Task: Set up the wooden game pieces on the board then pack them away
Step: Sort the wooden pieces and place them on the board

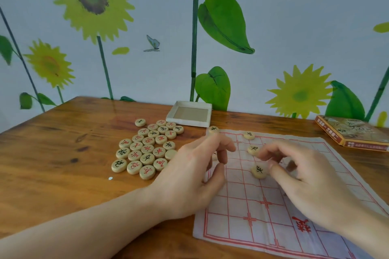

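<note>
Both forearms reach in from the lower edge over a wooden desk (63,136). On the left, the left hand (189,176) hovers at the left border of the paper board (273,216), its fingers loosely curled; whether they pinch a piece is hidden by the knuckles, so I cannot tell. To its right, the right hand (311,176) hangs over the board with fingers bent, fingertips just beside a black-marked piece (259,171) lying flat on the grid; it grasps nothing that I can see. Two more black-marked pieces sit farther up the same column, one (253,149) near the right index finger and one (249,135) at the far edge, and another (213,129) rests at the board's far left corner. Left of the board, the loose pile of wooden pieces (145,147) lies flat on the desk, red and black characters up. Behind the pile stands an open shallow box tray (190,113), and the printed box lid (353,132) lies at the far right.
</note>
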